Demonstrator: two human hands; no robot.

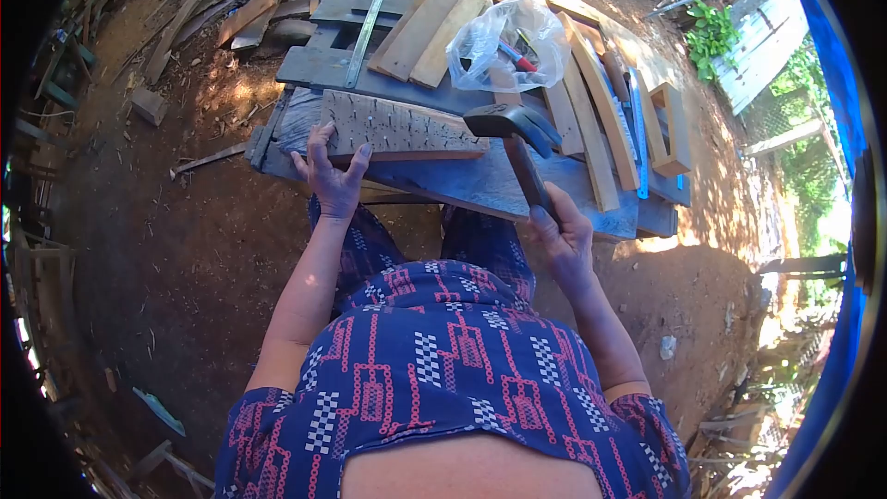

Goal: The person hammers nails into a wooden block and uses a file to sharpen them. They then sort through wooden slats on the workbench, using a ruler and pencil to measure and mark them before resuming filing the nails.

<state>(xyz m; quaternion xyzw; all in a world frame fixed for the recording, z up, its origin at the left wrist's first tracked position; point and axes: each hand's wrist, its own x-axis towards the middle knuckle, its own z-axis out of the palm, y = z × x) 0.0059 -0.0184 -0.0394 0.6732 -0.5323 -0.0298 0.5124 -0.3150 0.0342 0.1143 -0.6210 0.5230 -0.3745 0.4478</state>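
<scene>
My right hand [566,236] is wrapped around the handle of a claw hammer [525,162], held up over the near right part of the workbench. The hammer's dark metal head is raised, level with the right end of a thick wooden board [397,127]. Many nails stick up from this board in rows, some of them bent or leaning. At its left end, my left hand [334,176] holds the near edge, thumb and fingers on the wood. The board lies on the blue-grey workbench [480,187].
Behind the board are loose planks [434,32], a metal ruler [368,32] and a clear plastic bag [508,46] with tools inside. To the right lie long strips [591,120], a blue ruler [639,134] and a wooden frame [670,129]. Scrap wood [249,14] covers the ground beyond.
</scene>
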